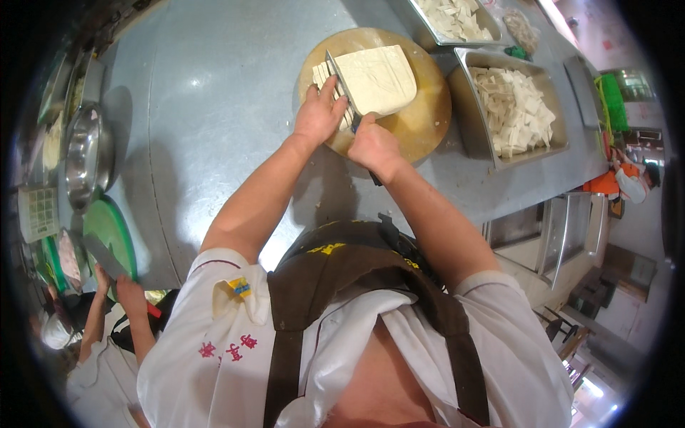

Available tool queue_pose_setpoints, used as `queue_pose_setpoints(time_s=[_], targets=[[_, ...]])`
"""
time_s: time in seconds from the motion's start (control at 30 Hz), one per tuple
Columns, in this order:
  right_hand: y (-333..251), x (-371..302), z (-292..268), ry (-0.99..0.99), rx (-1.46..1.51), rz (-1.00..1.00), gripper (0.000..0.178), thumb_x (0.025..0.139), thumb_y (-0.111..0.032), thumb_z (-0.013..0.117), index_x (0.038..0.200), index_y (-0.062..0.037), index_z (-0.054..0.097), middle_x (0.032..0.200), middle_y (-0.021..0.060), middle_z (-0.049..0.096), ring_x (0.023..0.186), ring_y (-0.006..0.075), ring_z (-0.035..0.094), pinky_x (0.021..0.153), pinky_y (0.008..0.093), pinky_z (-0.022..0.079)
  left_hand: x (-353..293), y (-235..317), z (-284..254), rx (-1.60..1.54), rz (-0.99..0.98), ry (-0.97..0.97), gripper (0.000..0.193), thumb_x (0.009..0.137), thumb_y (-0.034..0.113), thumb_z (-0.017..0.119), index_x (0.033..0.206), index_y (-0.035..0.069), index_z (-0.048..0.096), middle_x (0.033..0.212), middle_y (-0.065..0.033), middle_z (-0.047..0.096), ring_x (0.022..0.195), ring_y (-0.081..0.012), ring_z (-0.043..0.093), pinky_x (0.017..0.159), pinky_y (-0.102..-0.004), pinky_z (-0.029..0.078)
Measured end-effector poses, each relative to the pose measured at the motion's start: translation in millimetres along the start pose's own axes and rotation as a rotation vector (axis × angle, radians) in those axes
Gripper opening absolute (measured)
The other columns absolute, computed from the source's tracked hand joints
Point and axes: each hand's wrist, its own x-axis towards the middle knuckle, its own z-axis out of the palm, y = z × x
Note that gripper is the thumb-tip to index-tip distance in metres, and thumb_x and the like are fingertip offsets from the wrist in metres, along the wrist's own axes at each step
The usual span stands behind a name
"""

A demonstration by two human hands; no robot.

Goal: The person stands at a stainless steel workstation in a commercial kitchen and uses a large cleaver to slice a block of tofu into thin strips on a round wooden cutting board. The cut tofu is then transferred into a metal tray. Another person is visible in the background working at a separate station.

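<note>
A pale slab of tofu (pixel 378 75) lies on a round, yellow-brown cutting board (pixel 429 107). Along the slab's left end, a knife (pixel 335 71) stands with its blade edge-on, between the block and several narrow tofu strips (pixel 318 73). My right hand (pixel 376 148) is wrapped around the knife's dark handle at the near side of the board. Left of the blade, my left hand (pixel 317 114) rests over the strips, its fingers apart and the tips close to the blade. The blade's lower edge is hidden by the tofu.
Right of the board stands a steel pan (pixel 467 118) heaped with cut white pieces (pixel 514 107); a second pan (pixel 428 32) is behind it. A clear bag (pixel 521 32) lies nearby. At far left are a metal bowl (pixel 89 153) and a co-worker's hands (pixel 128 292) with a cleaver on a green board (pixel 118 221).
</note>
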Motion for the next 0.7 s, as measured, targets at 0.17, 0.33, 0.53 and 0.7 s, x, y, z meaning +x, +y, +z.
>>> queue_pose_setpoints(time_s=[0.17, 0.33, 0.53, 0.7], targets=[[0, 4, 0, -0.002, -0.025, -0.035, 0.041, 0.080, -0.016, 0.057, 0.111, 0.0086, 0.048, 0.097, 0.0273, 0.068, 0.095, 0.0398, 0.067, 0.082, 0.0458, 0.053, 0, -3, -6, 0.000, -0.006, -0.068, 0.066, 0.090, 0.039, 0.057, 0.148, 0.016, 0.037, 0.127, -0.0280, 0.049, 0.115, -0.0437, 0.053, 0.098, -0.0435, 0.044], [-10, 1, -29, 0.027, -0.016, -0.108, 0.041, 0.082, -0.022, 0.060, 0.109, 0.0077, 0.051, 0.096, 0.0255, 0.068, 0.095, 0.0379, 0.068, 0.081, 0.0433, 0.054, 0, 7, -11, 0.008, -0.072, -0.082, 0.067, 0.088, 0.036, 0.058, 0.147, 0.014, 0.037, 0.129, -0.0276, 0.049, 0.118, -0.0430, 0.052, 0.099, -0.0428, 0.044], [-20, -36, -80, 0.147, 0.072, -0.136, 0.036, 0.081, -0.018, 0.061, 0.104, 0.0080, 0.052, 0.094, 0.0291, 0.066, 0.092, 0.0423, 0.066, 0.080, 0.0454, 0.053, -2, -3, -6, -0.051, -0.048, 0.026, 0.067, 0.089, 0.036, 0.058, 0.144, 0.006, 0.035, 0.133, -0.0299, 0.049, 0.120, -0.0444, 0.050, 0.102, -0.0440, 0.042], [11, -34, -68, 0.182, 0.036, -0.189, 0.034, 0.081, -0.018, 0.062, 0.100, 0.0078, 0.051, 0.088, 0.0303, 0.066, 0.087, 0.0443, 0.066, 0.078, 0.0473, 0.053, -1, 11, -8, -0.047, -0.060, -0.009, 0.073, 0.090, 0.051, 0.055, 0.149, 0.014, 0.031, 0.128, -0.0349, 0.049, 0.115, -0.0477, 0.054, 0.099, -0.0455, 0.045]])
